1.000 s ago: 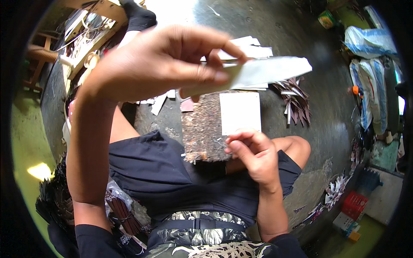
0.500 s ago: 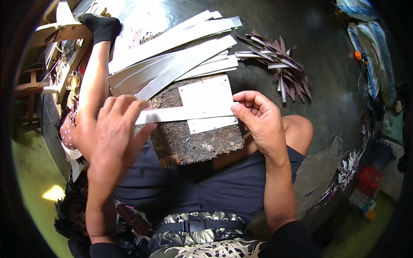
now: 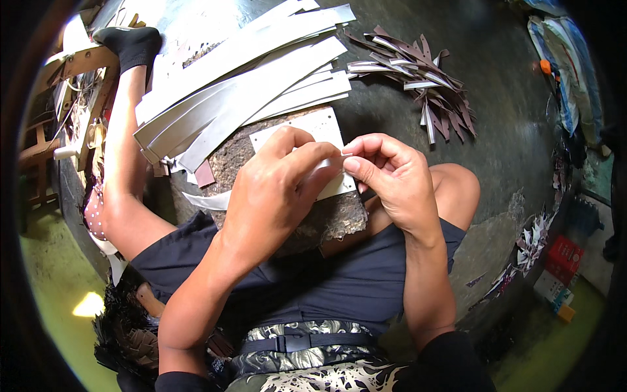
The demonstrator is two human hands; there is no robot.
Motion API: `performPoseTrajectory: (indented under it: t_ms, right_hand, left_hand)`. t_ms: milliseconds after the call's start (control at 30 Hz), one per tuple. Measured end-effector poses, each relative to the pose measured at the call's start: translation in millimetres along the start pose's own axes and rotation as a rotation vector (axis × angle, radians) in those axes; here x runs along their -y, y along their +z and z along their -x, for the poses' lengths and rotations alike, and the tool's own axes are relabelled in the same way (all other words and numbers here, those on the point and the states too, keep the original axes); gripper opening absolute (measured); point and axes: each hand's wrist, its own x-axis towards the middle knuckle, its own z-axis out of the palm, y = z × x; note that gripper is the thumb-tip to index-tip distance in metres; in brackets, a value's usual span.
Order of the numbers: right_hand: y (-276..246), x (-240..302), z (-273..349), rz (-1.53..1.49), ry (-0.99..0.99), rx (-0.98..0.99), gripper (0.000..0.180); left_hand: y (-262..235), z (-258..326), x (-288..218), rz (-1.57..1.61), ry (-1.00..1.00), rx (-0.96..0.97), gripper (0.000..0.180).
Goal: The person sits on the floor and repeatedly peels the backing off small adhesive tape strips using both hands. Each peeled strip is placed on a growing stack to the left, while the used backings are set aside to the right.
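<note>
Now, strip: a thin pale strip [image 3: 208,200] runs under the left hand [image 3: 277,189] toward the right hand [image 3: 392,179]; its free tail pokes out left, over the edge of the block [image 3: 287,225].
Left grip: fingers curled down over the strip, thumb and forefinger closed on it near the middle.
Right grip: thumb and fingertips pinched tight on the strip's near end, right against the left fingertips.
Where it sits: just above the white plate [image 3: 326,130] on the dark block, which rests between the knees.
Risk one: both pinches sit almost touching, so the long tail hangs unsupported; I judge it could sag, twist or kink at the block's edge.
Risk two: strip edges look thin and stiff, and a slip through bare fingers could nick them.
Risk three: the stack [image 3: 241,91] leans over the block's far edge; a nudge from the left wrist could, I think, fan it out or slide pieces off.
Count, hands: two, both on one strip.
Count, held strips: one.
Count, stacked strips: roughly ten, overlaps hide the exact number.
Count, plates: one.
Count, blocks: one.
Count, dark offcuts [image 3: 418,72]: a loose heap on the floor, too tangled to count.
</note>
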Motion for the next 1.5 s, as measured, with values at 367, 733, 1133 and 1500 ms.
performPoseTrajectory:
  t_ms: [367,733,1133,1500]
  right_hand:
    - [1,2,-8,-0.177,0.145,-0.026,0.017]
    - [6,1,-7,-0.096,0.17,-0.085,0.022]
    - [3,-6,-10,-0.005,0.124,-0.018,0.02]
    - [21,-17,-8,-0.103,0.044,-0.126,0.021]
  left_hand:
    - [7,4,7,-0.108,0.117,-0.047,0.027]
    - [10,5,11,-0.143,0.22,-0.044,0.03]
    - [9,2,11,-0.17,0.233,-0.043,0.031]
    - [7,0,11,-0.333,0.265,-0.049,0.032]
